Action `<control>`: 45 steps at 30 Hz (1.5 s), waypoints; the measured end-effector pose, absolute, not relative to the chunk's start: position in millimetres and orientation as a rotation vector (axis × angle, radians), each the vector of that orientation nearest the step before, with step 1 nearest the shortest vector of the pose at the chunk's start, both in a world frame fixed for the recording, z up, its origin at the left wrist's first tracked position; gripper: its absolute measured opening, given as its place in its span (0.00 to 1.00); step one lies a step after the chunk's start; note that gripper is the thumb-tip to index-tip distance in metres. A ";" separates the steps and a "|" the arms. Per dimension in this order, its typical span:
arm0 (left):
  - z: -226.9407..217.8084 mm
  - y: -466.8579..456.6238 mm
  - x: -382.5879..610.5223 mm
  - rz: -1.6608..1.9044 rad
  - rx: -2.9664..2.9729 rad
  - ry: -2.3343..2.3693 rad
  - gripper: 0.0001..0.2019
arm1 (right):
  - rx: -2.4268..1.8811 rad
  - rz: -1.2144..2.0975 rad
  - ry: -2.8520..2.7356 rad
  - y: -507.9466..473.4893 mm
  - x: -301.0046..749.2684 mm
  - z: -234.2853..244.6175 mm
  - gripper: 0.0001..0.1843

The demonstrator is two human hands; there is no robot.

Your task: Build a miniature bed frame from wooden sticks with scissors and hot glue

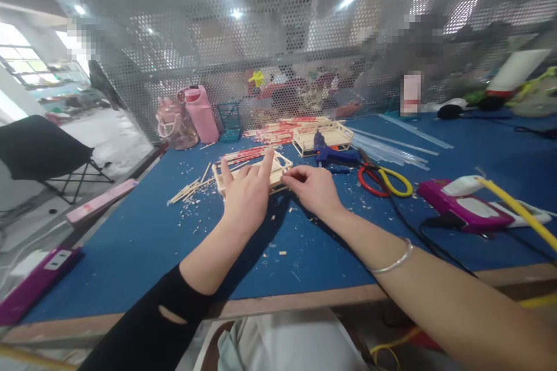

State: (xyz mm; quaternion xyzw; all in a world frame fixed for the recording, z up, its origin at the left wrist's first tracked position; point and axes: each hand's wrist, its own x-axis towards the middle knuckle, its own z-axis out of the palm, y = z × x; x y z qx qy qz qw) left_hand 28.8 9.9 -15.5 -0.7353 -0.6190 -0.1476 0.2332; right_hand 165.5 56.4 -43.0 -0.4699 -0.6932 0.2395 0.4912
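My left hand (246,191) rests on a small frame of wooden sticks (278,171) on the blue table (143,243), its fingers stretched over the frame's top. Beside it on the right, my right hand (311,185) has its fingertips pinched at the frame's near right edge; what they pinch is too small to make out. Loose wooden sticks (191,188) lie just left of the frame.
A second stick frame (324,138), a blue glue gun (333,153), red-and-yellow scissors (385,179) and clear glue rods (391,148) lie behind. A pink bottle (201,113) stands at the mesh wall. A magenta device (463,206) with cables sits at right.
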 end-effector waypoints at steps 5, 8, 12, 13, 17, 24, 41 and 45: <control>-15.5 8.4 28.7 -0.341 -2.013 -1.676 0.30 | -1.126 0.412 -1.716 60.7 176.2 -38.7 0.04; -15.5 7.7 27.4 -0.376 -1.953 -1.701 0.30 | -1.205 0.634 -1.767 63.6 183.9 -33.0 0.04; -16.8 9.2 23.9 -0.400 -1.926 -1.754 0.31 | -1.194 0.992 -1.796 64.2 182.4 -33.2 0.07; -17.1 9.6 23.0 -0.414 -1.933 -1.753 0.30 | -1.184 1.054 -1.790 64.1 180.0 -34.9 0.07; -16.3 7.0 20.9 -0.627 -1.936 -1.649 0.24 | -1.155 1.180 -1.717 64.2 170.3 -42.7 0.09; -16.4 -0.2 16.9 -1.046 -2.022 -1.346 0.13 | -1.118 1.164 -1.655 65.1 165.5 -46.6 0.09; 17.8 45.0 21.9 -0.318 -2.329 -1.907 0.15 | -1.139 1.046 -1.551 68.3 153.3 -54.9 0.05; 14.9 42.1 26.6 -0.366 -2.329 -1.829 0.15 | -1.143 1.034 -1.557 66.9 153.5 -53.5 0.05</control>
